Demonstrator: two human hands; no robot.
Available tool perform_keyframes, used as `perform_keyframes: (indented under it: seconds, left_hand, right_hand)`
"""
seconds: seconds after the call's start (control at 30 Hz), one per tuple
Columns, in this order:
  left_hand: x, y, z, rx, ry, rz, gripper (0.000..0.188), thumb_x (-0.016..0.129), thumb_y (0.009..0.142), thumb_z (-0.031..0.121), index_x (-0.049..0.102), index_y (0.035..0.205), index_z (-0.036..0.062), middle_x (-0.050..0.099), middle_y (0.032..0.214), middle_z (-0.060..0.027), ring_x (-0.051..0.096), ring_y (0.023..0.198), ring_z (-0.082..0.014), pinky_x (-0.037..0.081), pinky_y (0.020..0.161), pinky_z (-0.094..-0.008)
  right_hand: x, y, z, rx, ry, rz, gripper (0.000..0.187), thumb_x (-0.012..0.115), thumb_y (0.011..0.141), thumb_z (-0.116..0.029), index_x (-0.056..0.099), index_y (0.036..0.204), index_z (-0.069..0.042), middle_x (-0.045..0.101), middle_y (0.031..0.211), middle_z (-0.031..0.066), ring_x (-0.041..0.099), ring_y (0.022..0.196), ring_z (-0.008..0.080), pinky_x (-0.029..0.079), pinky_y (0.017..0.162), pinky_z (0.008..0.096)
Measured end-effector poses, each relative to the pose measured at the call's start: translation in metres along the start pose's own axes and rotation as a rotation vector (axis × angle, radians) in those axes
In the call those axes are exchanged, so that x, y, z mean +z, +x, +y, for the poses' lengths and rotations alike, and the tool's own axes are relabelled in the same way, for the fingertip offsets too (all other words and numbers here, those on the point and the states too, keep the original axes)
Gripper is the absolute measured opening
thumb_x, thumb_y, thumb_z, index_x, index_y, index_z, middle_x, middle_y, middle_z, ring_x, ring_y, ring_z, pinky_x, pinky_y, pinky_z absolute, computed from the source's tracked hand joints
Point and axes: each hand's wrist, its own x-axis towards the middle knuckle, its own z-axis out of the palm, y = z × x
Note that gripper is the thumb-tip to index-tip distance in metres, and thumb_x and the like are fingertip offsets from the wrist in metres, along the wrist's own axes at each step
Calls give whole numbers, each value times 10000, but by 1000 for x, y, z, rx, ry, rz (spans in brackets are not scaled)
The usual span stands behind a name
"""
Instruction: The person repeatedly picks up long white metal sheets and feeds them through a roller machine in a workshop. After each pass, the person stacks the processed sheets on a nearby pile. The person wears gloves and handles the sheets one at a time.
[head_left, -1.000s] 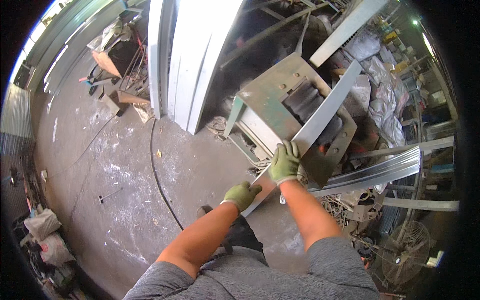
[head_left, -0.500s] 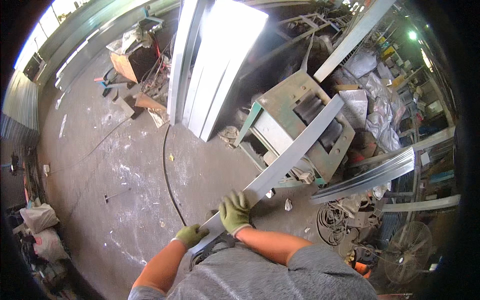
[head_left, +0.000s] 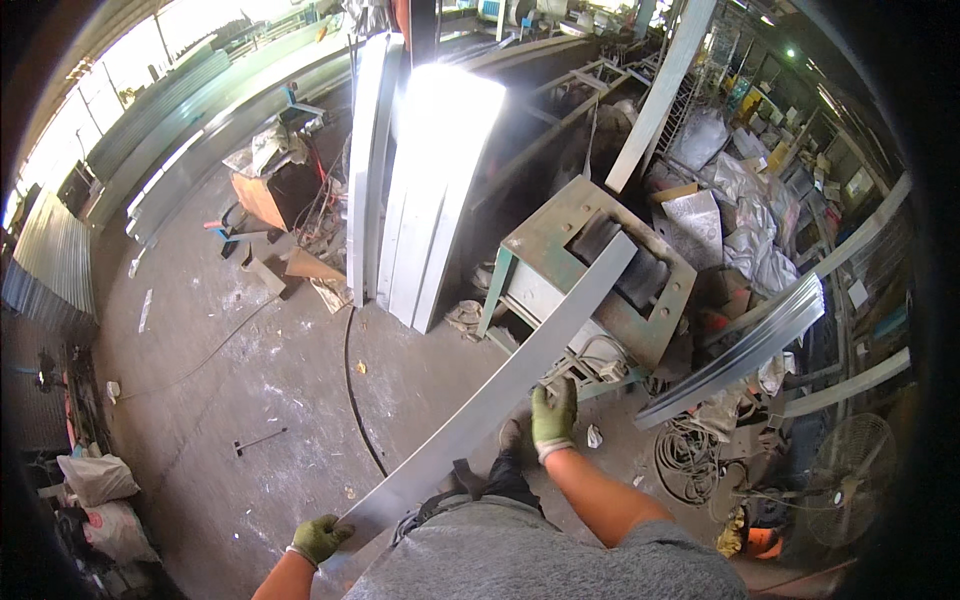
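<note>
A long flat grey metal strip (head_left: pixel 470 410) slants from my body up to the right. Its far end lies over the dark rollers (head_left: pixel 640 270) of a worn green-and-grey machine (head_left: pixel 540 235). My left hand (head_left: pixel 322 538), in a green work glove, is closed on the strip's near end at the lower left. Beside the strip's right edge, close to the machine, is my gloved right hand (head_left: pixel 555 418). Its fingers point up and are apart, holding nothing; whether a fingertip touches the edge I cannot tell.
Tall pale metal panels (head_left: pixel 430 230) stand upright left of the machine. A black cable (head_left: pixel 352 385) runs along the floor. To the right are a bent metal profile (head_left: pixel 740 350), coiled cable (head_left: pixel 690 460) and a fan (head_left: pixel 850 475). White sacks (head_left: pixel 98 480) lie at the far left.
My left hand has moved down and left with the strip's near end. My right hand has come off the strip's face and moved right. The strip's far end has shifted left over the machine.
</note>
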Motion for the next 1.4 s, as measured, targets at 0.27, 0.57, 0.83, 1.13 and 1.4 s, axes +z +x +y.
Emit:
perform_keyframes:
  seconds: [0.27,0.57,0.83,1.13,1.4]
  left_hand:
    - [-36,4,44,614,282,751,294,882,816,200,668,1015,169,735,982,-93,714,918,-370,552,754,-491]
    - [-41,51,68,606,428,1096,445,772,895,118,601,1305,92,632,1451,-183,581,1354,-448,428,1170,-617]
    - [12,115,132,504,123,478,681,860,857,273,622,1463,73,584,1578,-210,555,1445,-428,459,1182,-539]
    - [-45,102,247,938,-74,618,500,784,911,67,684,1401,76,676,1476,-188,642,1359,-397,520,1134,-484]
    - [-103,49,323,1142,-13,1017,490,750,884,-59,700,1361,45,680,1458,-197,639,1371,-412,503,1160,-504]
  right_hand:
    - [17,22,-34,651,1218,-443,717,636,1039,-662,521,1611,-246,617,1518,1,562,1391,290,410,1161,576]
    - [-5,72,-69,656,1479,-397,408,758,1044,-310,659,1418,-182,700,1368,-2,643,1274,241,539,1026,478]
    - [-55,111,-70,353,1380,-303,372,767,1043,-280,706,1298,-16,720,1275,82,678,1215,253,566,1000,469]
    - [-162,164,-136,-55,890,-146,325,781,1041,-184,729,1261,50,747,1187,37,663,1021,123,544,921,303]
    - [-166,136,-208,-312,149,-418,383,746,1013,-319,714,1259,-28,799,1086,173,761,980,286,599,908,416]
